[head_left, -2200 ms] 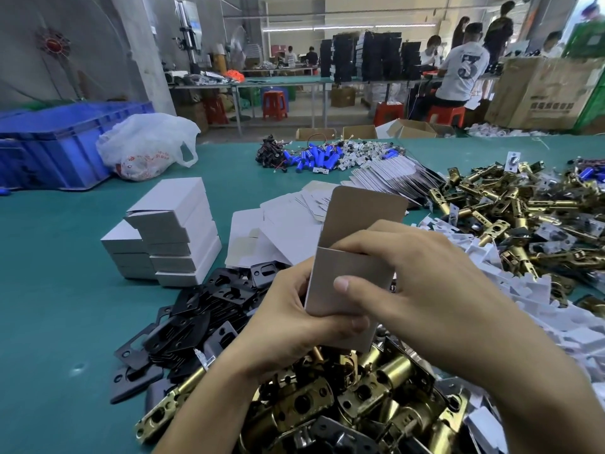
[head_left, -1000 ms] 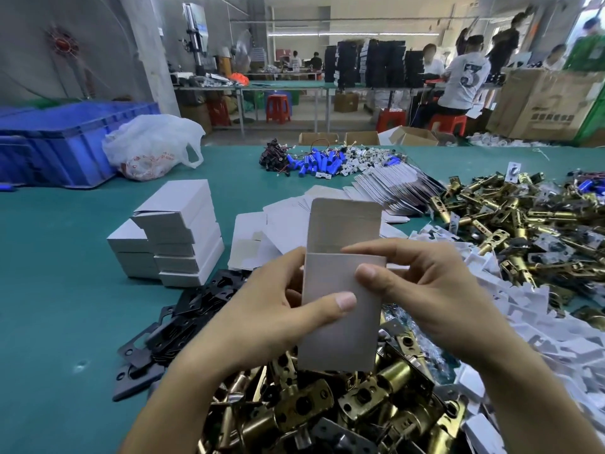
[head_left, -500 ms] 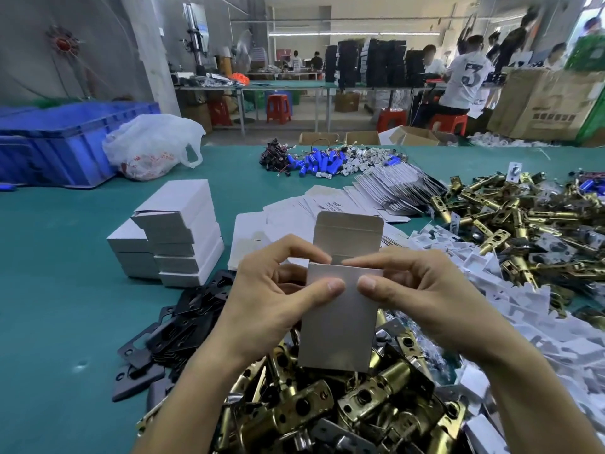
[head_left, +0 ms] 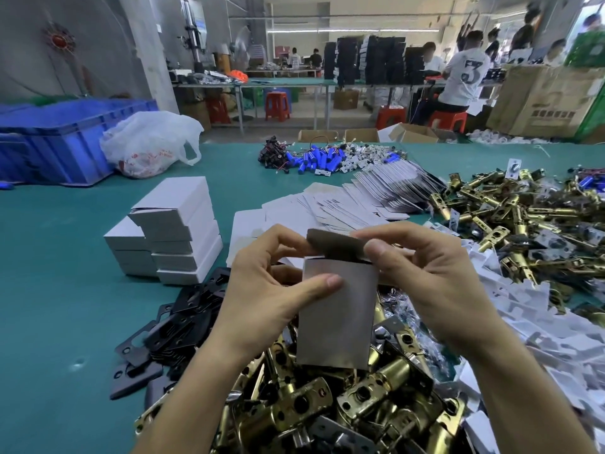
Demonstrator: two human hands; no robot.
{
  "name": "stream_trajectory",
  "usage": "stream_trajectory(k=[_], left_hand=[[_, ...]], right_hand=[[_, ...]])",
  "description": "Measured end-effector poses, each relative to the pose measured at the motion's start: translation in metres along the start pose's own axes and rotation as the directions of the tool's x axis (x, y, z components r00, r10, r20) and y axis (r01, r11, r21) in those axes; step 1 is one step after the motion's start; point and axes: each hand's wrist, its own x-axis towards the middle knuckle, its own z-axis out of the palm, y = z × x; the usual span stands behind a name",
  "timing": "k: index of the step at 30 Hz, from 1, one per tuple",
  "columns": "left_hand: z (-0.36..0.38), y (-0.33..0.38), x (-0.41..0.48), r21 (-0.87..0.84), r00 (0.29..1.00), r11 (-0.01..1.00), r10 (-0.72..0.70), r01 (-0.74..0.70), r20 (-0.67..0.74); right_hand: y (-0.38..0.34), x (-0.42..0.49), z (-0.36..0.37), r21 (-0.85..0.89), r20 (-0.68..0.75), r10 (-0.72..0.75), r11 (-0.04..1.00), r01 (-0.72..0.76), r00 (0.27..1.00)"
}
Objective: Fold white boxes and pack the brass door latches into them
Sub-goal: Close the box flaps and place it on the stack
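Note:
A white box [head_left: 337,316] stands upright between my hands above a pile of brass door latches [head_left: 327,407]. My left hand [head_left: 268,290] grips the box's left side, thumb across its front face. My right hand [head_left: 435,276] pinches the top flap [head_left: 337,245], which is bent over toward the box's mouth. More brass latches [head_left: 523,211] lie heaped at the right. Flat unfolded box blanks [head_left: 360,201] are fanned out behind my hands. A stack of folded white boxes [head_left: 170,231] sits to the left.
Black metal strike plates [head_left: 170,326] lie piled left of the near latches. White card inserts [head_left: 540,332] are spread at the right. Blue cylinders with wires [head_left: 314,158], a white plastic bag [head_left: 147,142] and a blue crate [head_left: 59,139] sit further back on the green table [head_left: 49,290].
The box has turned upright in my hands and dropped a little. My right hand has moved to the top flap and folded it down from standing straight up.

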Motion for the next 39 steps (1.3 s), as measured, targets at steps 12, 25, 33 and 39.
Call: stream_trajectory(k=[12, 25, 33, 39], left_hand=[[-0.003, -0.002, 0.000, 0.010, 0.999, 1.000, -0.009, 0.009, 0.050], [0.007, 0.010, 0.000, 0.054, 0.999, 0.998, 0.024, -0.022, -0.036], [0.007, 0.009, -0.002, 0.022, 0.999, 0.999, 0.042, -0.042, 0.002], [0.002, 0.001, -0.004, -0.025, 0.999, 1.000, 0.010, -0.009, 0.047]], right_hand=[[-0.006, 0.001, 0.005, -0.127, -0.012, 0.025, 0.992, -0.026, 1.000], [-0.006, 0.002, 0.013, -0.224, -0.096, -0.065, 0.974, 0.042, 0.993], [-0.008, 0.002, 0.004, -0.184, -0.014, -0.013, 0.983, 0.010, 1.000], [-0.001, 0.001, -0.008, -0.129, 0.135, 0.077, 0.990, -0.060, 0.988]])
